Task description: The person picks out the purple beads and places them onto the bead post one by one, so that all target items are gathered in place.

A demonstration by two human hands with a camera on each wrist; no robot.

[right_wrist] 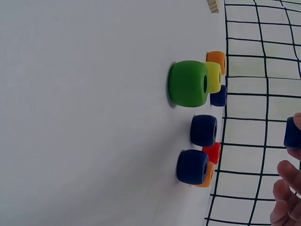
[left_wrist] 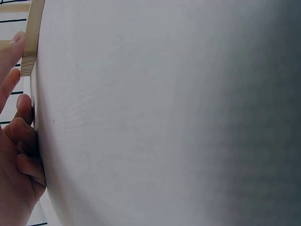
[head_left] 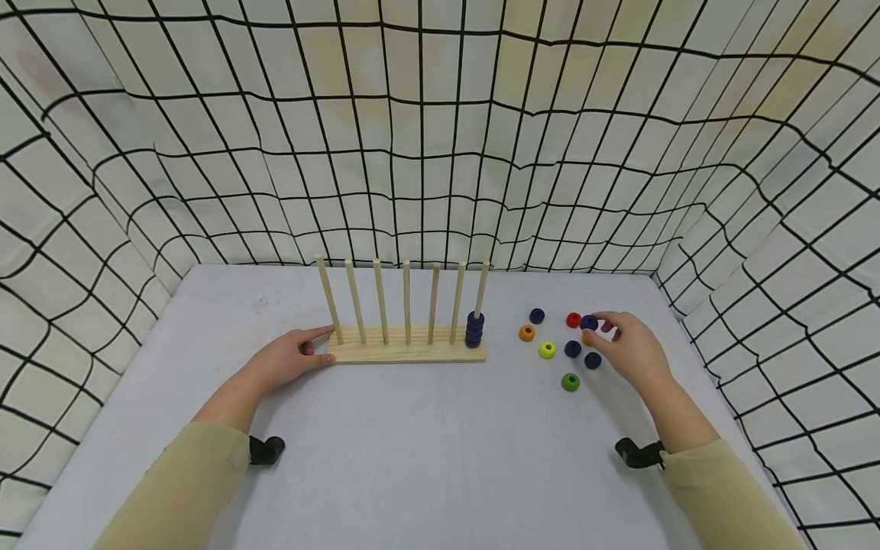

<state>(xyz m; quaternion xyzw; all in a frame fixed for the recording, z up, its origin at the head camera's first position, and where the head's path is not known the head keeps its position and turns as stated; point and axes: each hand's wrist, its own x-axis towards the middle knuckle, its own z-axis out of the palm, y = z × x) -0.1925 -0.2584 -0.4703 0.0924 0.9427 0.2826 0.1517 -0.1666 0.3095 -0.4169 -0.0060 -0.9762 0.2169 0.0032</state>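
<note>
A wooden peg board (head_left: 406, 353) with several upright pegs stands toward the back of the table. My left hand (head_left: 285, 357) grips its left end, index finger at the back corner and thumb at the front. Dark blue beads (head_left: 474, 330) are stacked on the rightmost peg. Over on the right, my right hand (head_left: 634, 353) pinches a dark blue bead (right_wrist: 292, 133), held above the table. Below it sit an orange bead (right_wrist: 207, 176) and two dark blue beads (right_wrist: 192, 167), with a red bead (head_left: 574, 319) just beyond.
Left of those lie a green bead (head_left: 570, 382), a yellow bead (head_left: 546, 349), another orange bead (head_left: 526, 332) and one more dark blue bead (head_left: 537, 315). A black grid net (head_left: 419, 156) over white cloth rises behind the white table (head_left: 412, 458) and along its sides.
</note>
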